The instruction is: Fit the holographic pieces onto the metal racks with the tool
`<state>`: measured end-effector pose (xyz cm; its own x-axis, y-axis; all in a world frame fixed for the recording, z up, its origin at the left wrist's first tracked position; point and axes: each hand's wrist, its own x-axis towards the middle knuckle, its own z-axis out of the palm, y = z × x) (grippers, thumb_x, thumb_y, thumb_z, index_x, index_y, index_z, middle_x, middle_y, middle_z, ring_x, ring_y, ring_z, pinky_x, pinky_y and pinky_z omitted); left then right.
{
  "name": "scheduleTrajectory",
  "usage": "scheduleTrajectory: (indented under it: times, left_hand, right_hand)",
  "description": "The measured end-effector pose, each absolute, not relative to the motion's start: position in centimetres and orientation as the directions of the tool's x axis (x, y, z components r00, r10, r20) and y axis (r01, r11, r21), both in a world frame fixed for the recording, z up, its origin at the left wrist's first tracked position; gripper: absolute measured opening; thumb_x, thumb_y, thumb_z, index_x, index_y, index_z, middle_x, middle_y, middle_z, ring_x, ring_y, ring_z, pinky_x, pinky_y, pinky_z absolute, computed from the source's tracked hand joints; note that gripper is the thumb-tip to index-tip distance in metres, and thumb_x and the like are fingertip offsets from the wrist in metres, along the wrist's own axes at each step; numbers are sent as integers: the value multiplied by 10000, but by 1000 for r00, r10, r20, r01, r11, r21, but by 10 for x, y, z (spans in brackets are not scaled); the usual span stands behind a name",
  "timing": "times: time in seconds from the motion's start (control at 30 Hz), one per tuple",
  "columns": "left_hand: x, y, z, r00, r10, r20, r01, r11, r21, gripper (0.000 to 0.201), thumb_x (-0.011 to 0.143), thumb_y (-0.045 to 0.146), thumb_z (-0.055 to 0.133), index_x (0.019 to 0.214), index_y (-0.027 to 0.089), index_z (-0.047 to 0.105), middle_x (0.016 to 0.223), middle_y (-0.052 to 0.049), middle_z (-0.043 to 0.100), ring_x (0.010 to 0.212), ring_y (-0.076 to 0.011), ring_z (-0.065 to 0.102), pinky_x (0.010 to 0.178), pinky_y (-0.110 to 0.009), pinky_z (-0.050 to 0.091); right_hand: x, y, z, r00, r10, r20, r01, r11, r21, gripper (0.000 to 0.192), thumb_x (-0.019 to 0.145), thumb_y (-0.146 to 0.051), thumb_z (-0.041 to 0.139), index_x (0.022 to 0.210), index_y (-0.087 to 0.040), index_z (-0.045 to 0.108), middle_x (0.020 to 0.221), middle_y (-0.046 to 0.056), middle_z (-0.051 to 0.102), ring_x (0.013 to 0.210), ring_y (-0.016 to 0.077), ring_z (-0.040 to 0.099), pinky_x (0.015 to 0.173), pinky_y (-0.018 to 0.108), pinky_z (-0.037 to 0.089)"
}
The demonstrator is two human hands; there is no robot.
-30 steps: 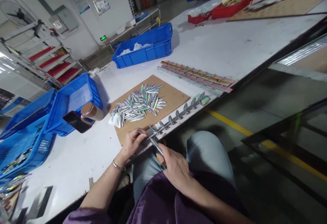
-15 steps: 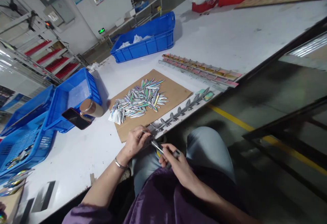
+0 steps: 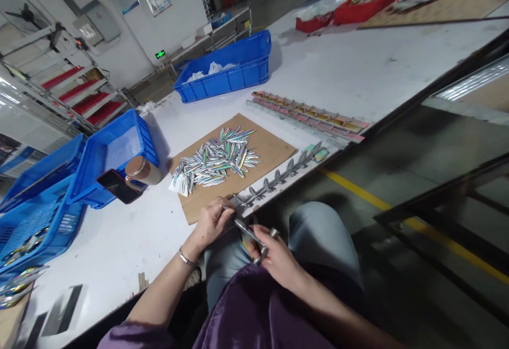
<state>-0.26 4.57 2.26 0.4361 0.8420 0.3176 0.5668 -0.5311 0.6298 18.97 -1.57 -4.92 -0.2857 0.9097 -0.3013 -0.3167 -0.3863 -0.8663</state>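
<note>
Right hand (image 3: 274,261) grips scissors (image 3: 251,235) at the table edge, blades pointing toward the left hand (image 3: 212,220), which pinches the near end of a silvery die-cut strip (image 3: 278,176) along the cardboard sheet (image 3: 270,150). Pile of holographic foil pieces (image 3: 217,160) lies on the cardboard.

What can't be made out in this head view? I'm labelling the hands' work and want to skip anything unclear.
- Scissors: blades' tips hidden behind the left hand in the head view.
- The piece pinched by the left hand: too small; fingers cover it.
- Right hand: its palm faces away.
- Pile of shiny leaf-shaped pieces: single pieces too small to count.
- Blue crate: cut off by the left edge.
</note>
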Motion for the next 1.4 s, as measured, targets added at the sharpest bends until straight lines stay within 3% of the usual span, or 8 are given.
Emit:
scheduleTrajectory:
  times: [0.07, 0.17, 0.37, 0.63, 0.8, 1.03, 1.2, 1.4]
  left_hand:
    - [-2, 46, 22, 444, 846, 294, 575, -521, 631, 239, 1037, 329, 481, 957, 174, 645, 898, -67, 668, 857, -168, 632, 805, -298, 491]
    - [-2, 46, 21, 434, 860, 268, 601, -498, 624, 277, 1043, 353, 461, 943, 173, 647, 879, -64, 661, 831, -168, 623, 794, -299, 482]
    - [-2, 45, 23, 428, 869, 248, 625, -483, 613, 311, 1048, 383, 443, 946, 174, 650, 862, -62, 655, 806, -166, 620, 775, -292, 478]
    - [-2, 40, 26, 431, 864, 259, 641, -496, 586, 232, 1029, 312, 481, 973, 171, 655, 883, -71, 667, 836, -178, 627, 792, -304, 480]
    - [-23, 65, 40, 541, 829, 138, 617, -503, 605, 190, 938, 149, 543, 1066, 176, 680, 1004, -82, 710, 924, -187, 667, 832, -298, 516]
    - [-16, 135, 38, 297, 954, 34, 954, -298, 25, 176, 884, 64, 531, 917, 122, 694, 927, -134, 694, 846, -237, 674, 819, -351, 519]
    - [-10, 136, 28, 350, 935, 62, 935, -346, -74, 230, 875, 71, 504, 1022, 103, 679, 1010, -192, 694, 971, -307, 659, 904, -432, 494]
    - [-45, 101, 26, 244, 944, 222, 902, -305, 305, 254, 895, 156, 531, 1077, 163, 708, 858, -79, 727, 805, -194, 667, 811, -328, 536]
  right_hand:
    - [200, -18, -45, -173, 983, -64, 54, -55, -997, 334, 971, -477, 520, 1124, -215, 661, 739, 52, 673, 650, 188, 610, 619, 286, 436]
    - [209, -20, -35, -243, 932, 268, 626, 362, -691, 295, 1001, -288, 475, 1208, -219, 674, 845, 101, 705, 781, 230, 641, 714, 337, 427]
    - [194, -19, -23, -345, 884, 315, 842, 440, -312, 354, 961, -108, 422, 1204, -192, 665, 751, 115, 676, 650, 223, 607, 614, 354, 394]
    - [200, -6, -48, -269, 963, -31, 213, 28, -977, 248, 950, -445, 524, 1070, -239, 593, 662, 17, 633, 563, 185, 570, 564, 292, 372]
    - [194, -3, -66, -336, 899, -280, -414, -408, -814, 482, 802, -640, 697, 984, -207, 590, 572, -39, 567, 498, 113, 455, 515, 239, 324]
    - [192, -1, -52, -312, 898, -311, -435, -426, -793, 512, 740, -655, 750, 916, -192, 618, 556, -33, 593, 492, 106, 467, 520, 240, 318]
    - [195, 0, -52, -309, 918, -248, -364, -356, -861, 497, 787, -671, 688, 909, -197, 602, 593, -17, 625, 509, 127, 513, 536, 262, 358]
    - [197, -21, -44, -278, 939, -201, -145, -248, -958, 516, 848, -693, 609, 1000, -200, 581, 616, -7, 647, 526, 152, 555, 568, 295, 424]
